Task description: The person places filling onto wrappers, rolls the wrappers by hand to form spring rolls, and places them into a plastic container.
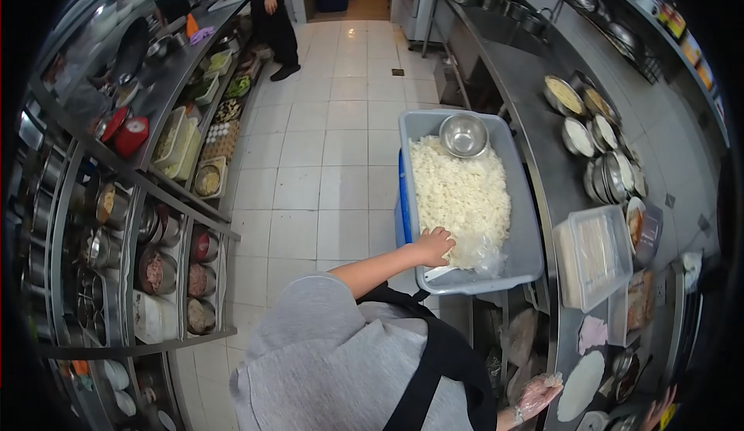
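Observation:
My left hand (434,246) is bare and rests at the near left edge of a grey tub (527,233) of white rice (461,194). Its fingers are curled; what they hold, if anything, is hidden. Beside it, a crumpled clear plastic bag (487,256) lies on the rice, and a flat white piece (440,273) shows below. A metal bowl (464,136) sits at the tub's far end. Lower right, my right hand (539,397) wears a clear plastic glove, its fingers loosely extended and nothing visible in them, near an oval white item (581,385) on the counter.
The steel counter (515,82) on the right carries several food bowls and a clear plastic container (593,256). Shelves of food stand left of the tiled floor (341,160). A person in dark trousers (275,32) stands at the far left. Another hand (659,412) shows at the bottom right.

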`<state>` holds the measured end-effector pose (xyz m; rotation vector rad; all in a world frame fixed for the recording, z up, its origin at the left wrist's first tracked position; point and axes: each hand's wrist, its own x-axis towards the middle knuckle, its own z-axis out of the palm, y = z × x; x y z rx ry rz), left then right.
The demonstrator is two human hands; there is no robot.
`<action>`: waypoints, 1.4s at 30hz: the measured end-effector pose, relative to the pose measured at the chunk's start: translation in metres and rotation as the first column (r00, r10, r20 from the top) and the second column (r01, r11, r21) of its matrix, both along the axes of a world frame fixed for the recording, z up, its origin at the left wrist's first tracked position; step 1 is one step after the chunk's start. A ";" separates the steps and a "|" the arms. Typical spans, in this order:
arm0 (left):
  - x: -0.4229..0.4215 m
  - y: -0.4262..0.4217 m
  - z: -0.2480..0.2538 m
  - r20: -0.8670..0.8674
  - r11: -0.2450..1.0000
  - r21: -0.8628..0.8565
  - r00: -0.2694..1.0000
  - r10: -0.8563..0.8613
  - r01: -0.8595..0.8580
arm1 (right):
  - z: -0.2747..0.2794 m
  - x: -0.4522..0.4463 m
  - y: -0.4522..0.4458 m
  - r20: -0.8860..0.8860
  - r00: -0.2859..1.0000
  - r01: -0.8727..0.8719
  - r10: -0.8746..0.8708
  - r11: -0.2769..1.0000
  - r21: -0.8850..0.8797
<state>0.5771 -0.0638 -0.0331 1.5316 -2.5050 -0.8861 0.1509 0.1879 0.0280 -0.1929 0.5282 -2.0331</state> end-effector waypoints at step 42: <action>0.023 -0.061 -0.063 -0.273 0.973 -0.113 0.935 -0.227 0.203 | 0.035 0.210 -0.015 0.241 0.956 0.183 -0.167 0.982 -0.042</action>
